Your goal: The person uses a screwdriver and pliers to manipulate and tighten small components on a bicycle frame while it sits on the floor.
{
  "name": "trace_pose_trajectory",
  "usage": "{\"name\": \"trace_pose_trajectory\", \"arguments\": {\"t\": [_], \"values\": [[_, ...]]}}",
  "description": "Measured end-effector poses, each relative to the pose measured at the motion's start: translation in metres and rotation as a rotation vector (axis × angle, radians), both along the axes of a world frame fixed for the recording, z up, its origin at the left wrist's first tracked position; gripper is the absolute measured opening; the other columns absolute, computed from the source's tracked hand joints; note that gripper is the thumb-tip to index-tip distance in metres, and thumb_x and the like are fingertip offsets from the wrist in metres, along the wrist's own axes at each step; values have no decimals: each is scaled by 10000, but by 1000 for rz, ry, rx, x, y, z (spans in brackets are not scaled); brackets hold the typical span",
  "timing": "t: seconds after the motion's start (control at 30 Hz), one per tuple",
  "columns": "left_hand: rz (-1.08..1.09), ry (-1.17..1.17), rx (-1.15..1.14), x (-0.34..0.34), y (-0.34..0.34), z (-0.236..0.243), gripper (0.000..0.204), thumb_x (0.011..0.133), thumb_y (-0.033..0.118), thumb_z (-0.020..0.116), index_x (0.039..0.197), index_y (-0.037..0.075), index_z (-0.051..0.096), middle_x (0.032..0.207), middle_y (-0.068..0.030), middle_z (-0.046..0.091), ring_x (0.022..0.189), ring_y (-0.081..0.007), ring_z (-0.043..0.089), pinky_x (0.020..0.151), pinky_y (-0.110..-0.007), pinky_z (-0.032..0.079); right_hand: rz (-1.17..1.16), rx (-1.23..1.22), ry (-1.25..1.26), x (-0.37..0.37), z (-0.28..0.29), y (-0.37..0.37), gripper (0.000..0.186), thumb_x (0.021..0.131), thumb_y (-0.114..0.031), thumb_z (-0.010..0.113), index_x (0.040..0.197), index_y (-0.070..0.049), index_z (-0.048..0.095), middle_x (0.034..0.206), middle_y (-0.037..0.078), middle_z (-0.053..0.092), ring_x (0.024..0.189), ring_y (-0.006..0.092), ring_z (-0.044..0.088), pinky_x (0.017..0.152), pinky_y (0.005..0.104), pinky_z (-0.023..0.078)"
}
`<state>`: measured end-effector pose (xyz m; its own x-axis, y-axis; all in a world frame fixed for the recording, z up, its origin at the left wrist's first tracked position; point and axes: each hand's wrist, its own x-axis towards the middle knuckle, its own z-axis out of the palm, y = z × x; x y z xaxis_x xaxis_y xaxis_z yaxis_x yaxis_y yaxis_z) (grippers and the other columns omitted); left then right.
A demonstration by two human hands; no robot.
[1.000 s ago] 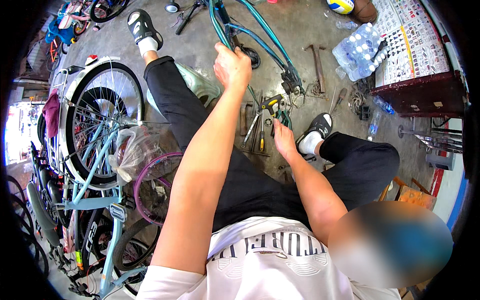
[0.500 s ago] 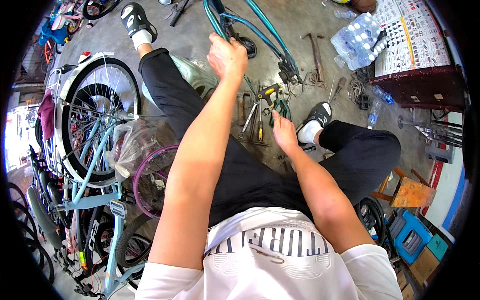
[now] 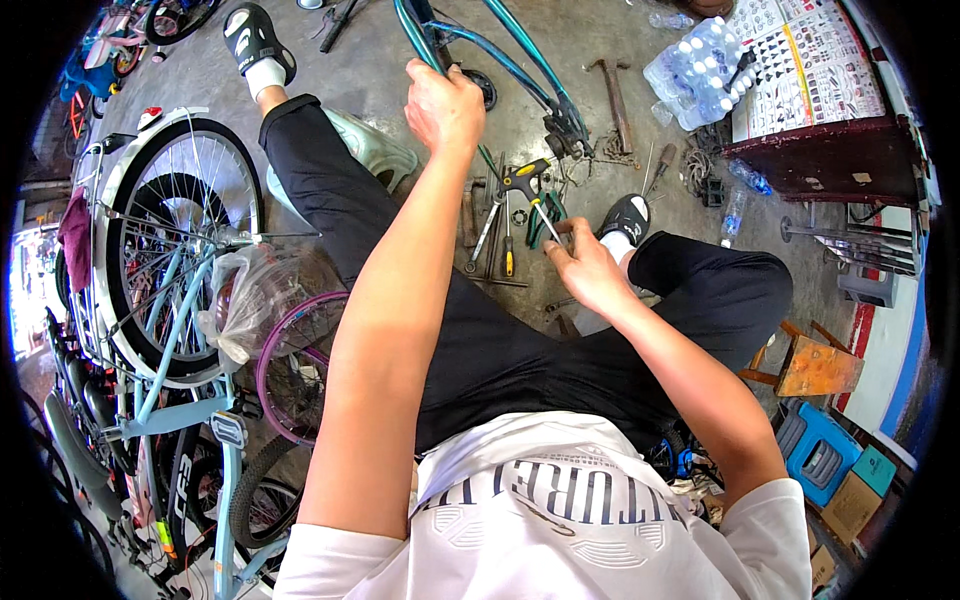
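My left hand (image 3: 445,108) is wrapped round a tube of a teal bicycle frame (image 3: 520,42) in front of me, over the floor. Between my feet lies a T-handle wrench (image 3: 526,176) with a black and yellow grip. The fingers of my right hand (image 3: 592,268) close on the lower end of its metal shaft. Around it on the floor are a spanner (image 3: 484,236), a yellow-handled screwdriver (image 3: 509,258) and green-handled pliers (image 3: 546,218), partly hidden behind the shaft and hand.
A hammer (image 3: 614,108) lies beyond my right foot, near packed water bottles (image 3: 700,72) and a dark red cabinet (image 3: 810,150). Left of me stand a light blue bicycle (image 3: 180,290) and a purple wheel rim (image 3: 270,385). A blue stool (image 3: 820,465) is at the right.
My right hand has moved to the wrench's shaft and closed its fingers there. The left hand keeps its hold on the frame. The whole view has shifted slightly.
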<state>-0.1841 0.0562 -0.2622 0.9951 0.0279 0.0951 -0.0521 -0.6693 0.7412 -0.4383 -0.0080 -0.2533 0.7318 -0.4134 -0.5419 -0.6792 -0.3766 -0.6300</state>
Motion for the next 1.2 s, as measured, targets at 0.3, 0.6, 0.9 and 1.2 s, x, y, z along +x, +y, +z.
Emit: {"name": "trace_pose_trajectory", "arguments": {"t": [0.3, 0.6, 0.9, 1.2], "values": [[-3, 8, -89, -2, -1, -4, 359, 938, 254, 661, 1145, -11, 536, 946, -252, 728, 971, -466, 683, 887, -516, 500, -83, 225, -377, 1, 56, 12, 274, 921, -106, 658, 1166, -25, 563, 789, 45, 572, 645, 134, 531, 636, 316, 455], [40, -24, -193, 8, 2, -17, 370, 956, 348, 647, 1075, -2, 649, 882, -111, 777, 933, -300, 716, 910, -393, 504, -207, 315, -806, 51, 34, 39, 623, 883, -31, 633, 1417, -43, 313, 885, 88, 526, 740, 191, 579, 682, 340, 490], [-27, 208, -683, -12, 15, -27, 636, 1085, 539, 398, 1205, -77, 505, 1111, -206, 691, 1002, -300, 628, 929, -419, 484, -245, 378, -900, 120, 15, 27, 689, 877, -42, 585, 1466, -15, 229, 968, 83, 540, 857, 154, 540, 795, 305, 469], [-184, 675, -722, -129, 75, -104, 353, 1035, 185, 574, 1317, -14, 504, 1218, -93, 636, 926, -194, 678, 810, -339, 557, -286, 705, -996, 99, -13, 18, 570, 864, -116, 646, 1381, -29, 423, 977, 88, 619, 768, 145, 597, 748, 314, 497]]}}
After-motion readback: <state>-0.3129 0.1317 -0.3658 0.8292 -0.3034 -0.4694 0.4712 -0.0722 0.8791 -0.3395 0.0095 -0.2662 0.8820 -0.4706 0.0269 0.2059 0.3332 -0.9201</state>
